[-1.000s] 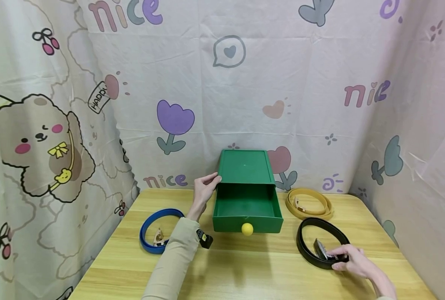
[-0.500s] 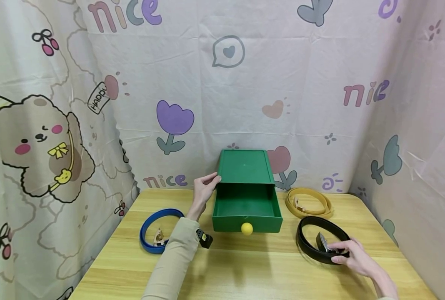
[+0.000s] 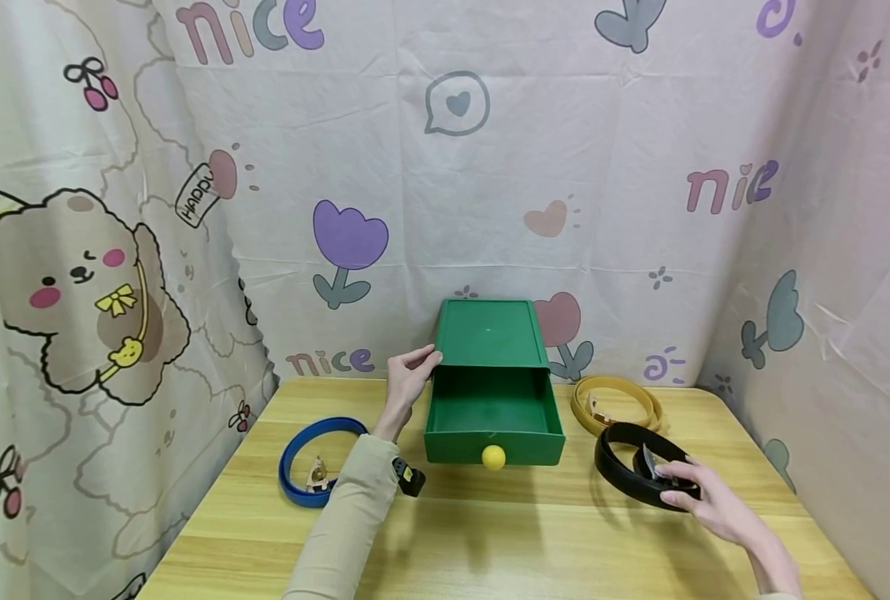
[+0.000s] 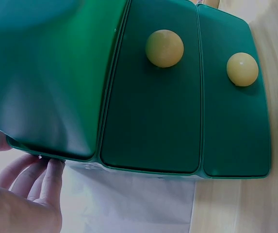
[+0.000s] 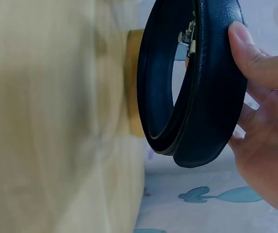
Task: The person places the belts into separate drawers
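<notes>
My right hand [image 3: 715,500] grips a coiled black belt [image 3: 625,482] with a silver buckle, raised over the right side of the table. In the right wrist view, the thumb presses the outside of the belt [image 5: 219,92] and the other fingers are partly hidden behind it. My left hand [image 3: 406,390] holds the upper left front edge of a green drawer cabinet [image 3: 490,333]. Its top drawer [image 3: 445,450] is pulled out, with a yellow ball knob [image 3: 493,457] on its front. Beneath it, the left wrist view shows two closed drawers [image 4: 151,116] with similar knobs.
A coiled blue belt [image 3: 287,467] with a gold-coloured buckle lies on the wooden table [image 3: 475,550], left of the cabinet. Behind the black belt lies a coiled yellow belt [image 3: 582,408]. Printed curtains [image 3: 475,183] hang behind the table and along both sides.
The right hand has lifted the black belt from the table and moved it slightly up and away. The left hand, cabinet and other belts have stayed in place.
</notes>
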Tool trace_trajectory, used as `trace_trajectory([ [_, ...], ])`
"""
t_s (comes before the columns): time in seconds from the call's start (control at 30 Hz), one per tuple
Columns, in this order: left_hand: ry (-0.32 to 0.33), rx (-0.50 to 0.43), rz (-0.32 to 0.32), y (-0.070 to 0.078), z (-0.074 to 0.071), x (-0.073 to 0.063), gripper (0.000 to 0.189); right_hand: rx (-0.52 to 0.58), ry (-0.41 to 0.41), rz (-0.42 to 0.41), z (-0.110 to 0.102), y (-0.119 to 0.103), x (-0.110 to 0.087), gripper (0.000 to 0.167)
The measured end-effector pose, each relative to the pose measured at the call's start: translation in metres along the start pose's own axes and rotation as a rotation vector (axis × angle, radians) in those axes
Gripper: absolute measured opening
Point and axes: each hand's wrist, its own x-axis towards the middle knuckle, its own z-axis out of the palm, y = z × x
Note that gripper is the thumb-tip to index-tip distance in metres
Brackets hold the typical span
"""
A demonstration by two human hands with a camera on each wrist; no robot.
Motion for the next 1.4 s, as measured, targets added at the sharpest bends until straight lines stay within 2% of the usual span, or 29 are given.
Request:
trace_trajectory([
  [0.27, -0.002, -0.003, -0.016, 0.001, 0.001, 0.000, 0.035, 0.069, 0.013, -0.028, -0.013, -0.018, 0.019, 0.031],
  [0.47, -0.001, 0.000, -0.011, -0.001, 0.001, 0.001, 0.034, 0.073, 0.030, -0.060, -0.021, -0.031, 0.035, 0.034],
  [0.67, -0.001, 0.003, -0.015, 0.000, 0.000, 0.001, 0.035, 0.066, 0.030, -0.135, -0.029, -0.045, 0.053, 0.038],
  [1.13, -0.005, -0.004, -0.021, -0.002, 0.001, 0.003, 0.035, 0.010, -0.010, -0.256, -0.055, -0.085, 0.097, 0.042],
  [1.4, -0.012, -0.005, -0.026, 0.000, 0.000, 0.002, 0.036, 0.019, -0.064, -0.299, -0.059, -0.109, 0.121, 0.043],
])
